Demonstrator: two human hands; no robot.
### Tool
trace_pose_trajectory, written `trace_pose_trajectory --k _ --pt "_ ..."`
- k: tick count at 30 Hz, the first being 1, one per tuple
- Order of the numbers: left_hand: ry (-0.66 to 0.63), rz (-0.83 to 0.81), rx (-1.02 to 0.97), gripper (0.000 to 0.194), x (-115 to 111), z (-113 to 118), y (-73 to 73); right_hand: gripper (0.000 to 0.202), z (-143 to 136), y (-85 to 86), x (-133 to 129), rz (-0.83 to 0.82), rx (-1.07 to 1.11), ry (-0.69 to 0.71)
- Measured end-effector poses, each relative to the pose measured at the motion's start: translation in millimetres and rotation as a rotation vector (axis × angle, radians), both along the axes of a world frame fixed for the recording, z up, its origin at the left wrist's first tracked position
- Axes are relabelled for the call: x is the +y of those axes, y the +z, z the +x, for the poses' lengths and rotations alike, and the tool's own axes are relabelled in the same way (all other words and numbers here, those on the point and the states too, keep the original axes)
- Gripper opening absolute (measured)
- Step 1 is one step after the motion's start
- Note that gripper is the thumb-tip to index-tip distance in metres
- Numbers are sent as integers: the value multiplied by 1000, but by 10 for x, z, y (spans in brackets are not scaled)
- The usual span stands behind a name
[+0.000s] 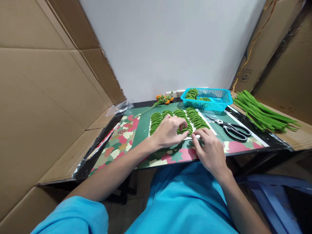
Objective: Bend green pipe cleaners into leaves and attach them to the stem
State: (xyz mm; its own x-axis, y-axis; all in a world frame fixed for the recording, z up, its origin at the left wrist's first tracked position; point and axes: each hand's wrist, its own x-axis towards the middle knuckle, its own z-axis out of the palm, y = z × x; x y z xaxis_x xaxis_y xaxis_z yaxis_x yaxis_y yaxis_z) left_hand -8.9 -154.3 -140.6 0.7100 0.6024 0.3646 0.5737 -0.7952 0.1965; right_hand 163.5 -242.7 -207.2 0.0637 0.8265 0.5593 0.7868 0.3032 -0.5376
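Curved green fuzzy pieces, which look like bent chenille stems [194, 117], lie in several rows on a white sheet [212, 129]. My left hand [169, 130] is over the middle rows, its thumb and index finger curved with a gap between them, and it covers part of those rows. At the front edge of the sheet, my right hand [211, 150] has its thumb and index finger drawn together close to the left thumb. Whatever is in that pinch is too small to make out.
A blue plastic basket [216, 105] behind the rows holds more curved green pieces. Black-handled scissors [231, 128] lie to the right, beside a bundle of long green chenille stems [262, 112]. An orange flower stem [159, 102] rests at the back. Cardboard walls [48, 81] flank the table.
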Motion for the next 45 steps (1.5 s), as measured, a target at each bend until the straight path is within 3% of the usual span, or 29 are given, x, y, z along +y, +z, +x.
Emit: trace_pose_trajectory --k 5,10,21,26,31,35,38,40,45 --pt "230 46 -153 14 31 -16 15 26 -5 10 -2 -55 -44 27" --pt "313 72 -213 16 64 -54 64 27 -4 4 -2 -56 -35 18" --pt "285 24 -236 16 144 -93 96 22 -12 -2 3 -48 -35 -9" --pt "258 46 -230 18 132 -92 114 19 -24 -2 8 7 -14 -83" --pt "264 62 -203 20 175 -112 128 20 -36 25 39 -2 4 -50" --pt "286 83 -179 21 256 -191 147 18 -15 67 89 9 136 -60" --pt "337 46 -223 20 389 -269 230 18 25 113 105 -8 357 25" --pt "298 -9 -289 26 540 -273 341 26 61 153 120 -9 448 84" --pt "60 -38 -299 51 962 82 725 75 226 393 265 -21 429 184"
